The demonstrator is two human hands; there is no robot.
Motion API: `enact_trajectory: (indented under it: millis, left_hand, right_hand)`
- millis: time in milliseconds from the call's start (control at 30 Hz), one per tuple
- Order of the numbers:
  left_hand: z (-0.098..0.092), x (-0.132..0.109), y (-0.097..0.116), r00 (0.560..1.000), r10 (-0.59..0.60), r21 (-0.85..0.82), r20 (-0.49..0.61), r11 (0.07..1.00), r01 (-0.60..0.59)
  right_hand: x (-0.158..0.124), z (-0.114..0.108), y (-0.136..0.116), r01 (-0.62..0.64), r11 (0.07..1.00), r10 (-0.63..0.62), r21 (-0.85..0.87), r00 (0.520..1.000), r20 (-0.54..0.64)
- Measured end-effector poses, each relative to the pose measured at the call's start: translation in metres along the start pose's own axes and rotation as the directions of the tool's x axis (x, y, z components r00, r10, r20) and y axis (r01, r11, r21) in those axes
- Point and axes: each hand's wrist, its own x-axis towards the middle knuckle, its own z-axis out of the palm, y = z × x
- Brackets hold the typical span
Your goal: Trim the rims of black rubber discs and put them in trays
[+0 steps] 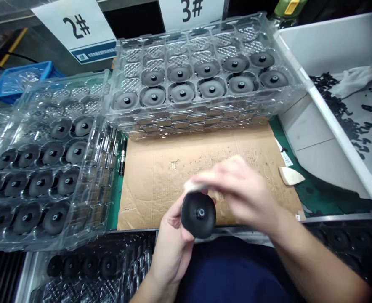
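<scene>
My left hand (175,240) grips a black round cup-shaped part (198,221) by its side, with the small hub at its centre facing up. Over the part's far rim is my right hand (243,189), smeared by motion, its fingers closed on a small pale piece (192,185) that touches or nearly touches the rim. What that piece is, the blur hides. Beneath both hands lies a sheet of cardboard (151,168). To the right, a cream wedge-shaped pad (290,176) rests at the cardboard's edge.
A stack of clear trays (186,110) holding similar black parts stands behind the cardboard. Another clear tray (88,198) with such parts is at left, beside a black pen (122,158). A white bin (340,147) at right contains small black pieces and a white glove (353,82).
</scene>
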Motion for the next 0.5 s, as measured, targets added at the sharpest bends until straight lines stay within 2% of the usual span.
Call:
enact_trajectory:
  millis: [67,100,200,267,333,400,433,467,500]
  left_hand:
    - [-0.003,0.001,0.002,1.0,0.01,-0.072,-0.024,0.997,-0.011]
    - [-0.005,0.001,0.002,1.0,0.006,-0.11,-0.029,0.994,-0.009]
    - [-0.008,0.003,0.002,1.0,-0.019,-0.181,-0.006,0.983,0.018]
    - [-0.009,0.005,0.001,0.999,-0.043,-0.219,0.027,0.974,0.048]
    - [-0.007,0.008,-0.001,0.996,-0.063,-0.254,0.058,0.964,0.075]
    - [-0.005,0.01,-0.003,0.995,-0.061,-0.275,0.073,0.958,0.079]
    - [-0.004,0.01,-0.003,0.995,-0.065,-0.272,0.07,0.959,0.082]
    - [-0.004,0.011,-0.003,0.995,-0.079,-0.26,0.065,0.961,0.093]
    - [-0.004,0.012,-0.003,0.993,-0.1,-0.241,0.055,0.964,0.11]
  right_hand:
    - [-0.019,0.01,0.023,-0.275,0.959,0.272,-0.063,0.961,-0.049]
    - [-0.032,0.017,0.032,-0.349,0.934,0.348,-0.079,0.937,-0.023]
    - [-0.072,0.037,0.047,-0.408,0.912,0.41,-0.045,0.91,0.059]
    - [-0.084,0.044,0.046,-0.406,0.913,0.408,-0.036,0.91,0.068]
    - [-0.075,0.043,0.035,-0.445,0.895,0.445,-0.029,0.896,-0.014]
    - [-0.052,0.036,0.014,-0.481,0.877,0.474,0.011,0.861,-0.185]
    - [-0.038,0.031,0.002,-0.461,0.886,0.453,0.038,0.847,-0.279]
    - [-0.025,0.028,-0.011,-0.403,0.915,0.389,0.033,0.855,-0.343]
    - [-0.013,0.025,-0.023,-0.302,0.953,0.283,0.002,0.892,-0.353]
